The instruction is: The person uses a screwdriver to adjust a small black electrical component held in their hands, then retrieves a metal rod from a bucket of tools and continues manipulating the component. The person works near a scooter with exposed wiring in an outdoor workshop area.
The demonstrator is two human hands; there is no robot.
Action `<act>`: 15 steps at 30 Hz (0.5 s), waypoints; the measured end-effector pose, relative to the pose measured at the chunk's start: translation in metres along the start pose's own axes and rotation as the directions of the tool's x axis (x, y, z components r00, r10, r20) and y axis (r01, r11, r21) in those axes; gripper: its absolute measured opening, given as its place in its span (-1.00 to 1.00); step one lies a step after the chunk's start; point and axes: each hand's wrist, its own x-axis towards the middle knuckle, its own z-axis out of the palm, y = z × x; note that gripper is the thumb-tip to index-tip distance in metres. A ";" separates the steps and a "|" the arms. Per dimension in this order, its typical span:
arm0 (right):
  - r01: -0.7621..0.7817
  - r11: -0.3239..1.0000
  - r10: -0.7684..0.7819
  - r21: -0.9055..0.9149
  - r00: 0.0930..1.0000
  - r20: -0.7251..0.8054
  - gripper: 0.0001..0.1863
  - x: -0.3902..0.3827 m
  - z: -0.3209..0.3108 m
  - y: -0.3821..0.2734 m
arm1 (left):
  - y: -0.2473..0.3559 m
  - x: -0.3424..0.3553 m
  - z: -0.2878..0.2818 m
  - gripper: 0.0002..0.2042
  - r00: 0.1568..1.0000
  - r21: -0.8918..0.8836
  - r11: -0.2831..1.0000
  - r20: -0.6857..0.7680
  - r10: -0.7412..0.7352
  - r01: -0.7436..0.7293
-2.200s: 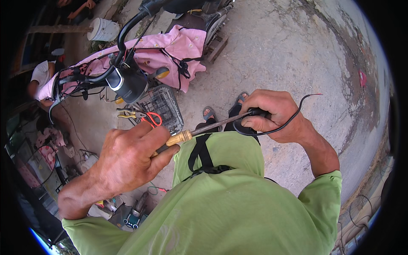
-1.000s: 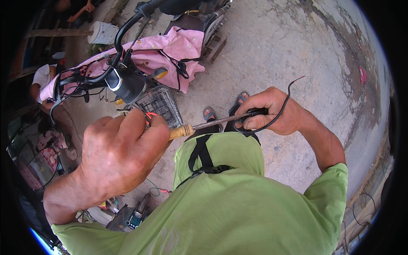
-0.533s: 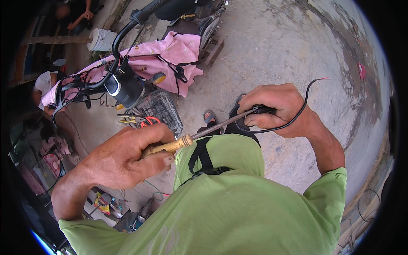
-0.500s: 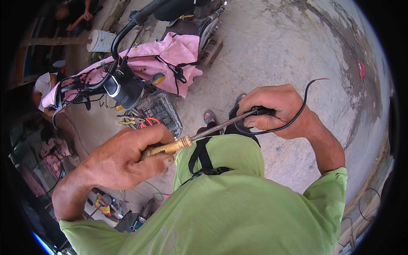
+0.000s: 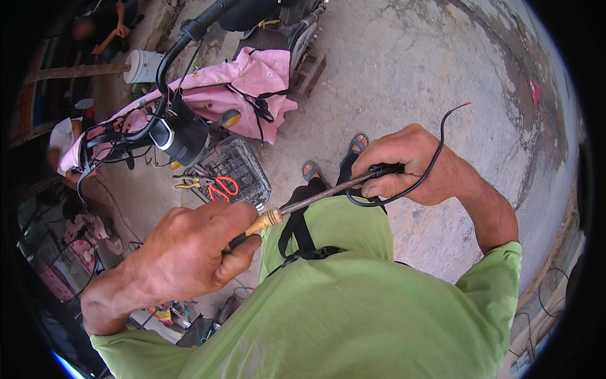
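Observation:
In my left hand (image 5: 196, 246), closed round its wooden handle, is a screwdriver (image 5: 315, 198) with a long, worn metal shaft. The shaft slants up to the right, and its tip meets a small black connector (image 5: 382, 169). That connector is pinched between the thumb and fingers of my right hand (image 5: 413, 161), which hide part of it. A thin black cable (image 5: 435, 155) loops below the connector and curves up past the right hand to a bare reddish wire end. Whether the tip is inside the connector or only against it, I cannot tell.
Ahead to the left stands an electric bike (image 5: 183, 142) draped with a pink cover (image 5: 259, 76). Its black basket (image 5: 252, 161) has yellow-handled pliers (image 5: 187, 182) and a red-handled tool (image 5: 223, 187) by it. A white bucket (image 5: 144, 66) and two other people are at the far left.
My left hand has turned, wrapping further over the handle, with the screwdriver's shaft still at the connector. The right hand has shifted slightly left, and the basket shows more fully.

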 end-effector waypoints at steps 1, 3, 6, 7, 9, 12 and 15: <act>0.010 1.000 -0.010 -0.026 1.000 0.003 -0.61 0.001 0.000 0.002 | 0.000 -0.001 0.001 -0.78 1.000 0.046 0.999 -0.016 0.001 0.000; 0.002 1.000 -0.002 -0.020 1.000 0.015 -0.60 0.003 -0.001 0.004 | 0.003 0.001 -0.001 -0.77 0.998 0.213 0.976 -0.042 0.045 -0.036; -0.077 0.997 0.077 0.005 0.995 0.065 -0.59 0.003 -0.001 0.005 | 0.008 0.001 -0.004 -0.73 0.997 0.371 0.927 -0.039 0.072 -0.053; -0.115 0.993 0.113 0.015 0.990 0.087 -0.59 0.004 -0.001 0.005 | 0.008 0.001 -0.004 -0.72 0.997 0.408 0.911 -0.032 0.074 -0.054; -0.125 0.991 0.122 0.043 0.990 0.066 -0.57 0.005 -0.001 0.006 | 0.006 0.002 -0.006 -0.64 0.995 0.398 0.915 -0.036 0.088 -0.067; -0.152 0.986 0.148 0.065 0.987 0.057 -0.57 0.008 0.000 0.009 | 0.003 0.003 -0.003 -0.59 0.992 0.460 0.885 -0.061 0.115 -0.074; -0.248 0.962 0.238 0.110 0.966 0.099 -0.59 0.008 -0.003 0.008 | 0.000 0.004 -0.003 -0.56 0.984 0.553 0.828 -0.072 0.160 -0.094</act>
